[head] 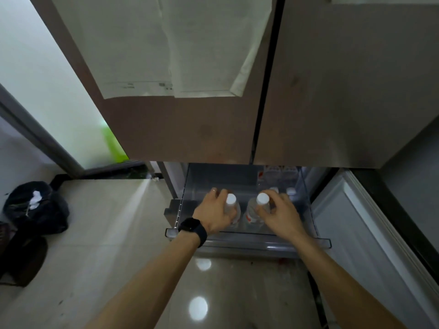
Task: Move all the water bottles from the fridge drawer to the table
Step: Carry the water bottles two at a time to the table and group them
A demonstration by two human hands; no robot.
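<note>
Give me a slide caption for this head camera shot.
Left hand grips the left water bottle, right hand the right water bottle, both standing in the open fridge drawer.

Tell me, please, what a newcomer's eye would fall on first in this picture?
Both hands reach into the open drawer at bottom centre: the left hand, wearing a black watch, grips a white-capped bottle, and the right hand grips a second bottle beside it. Above, shut fridge doors fill the picture, with white paper on the one at left. A black bag lies on the floor at far left.
</note>
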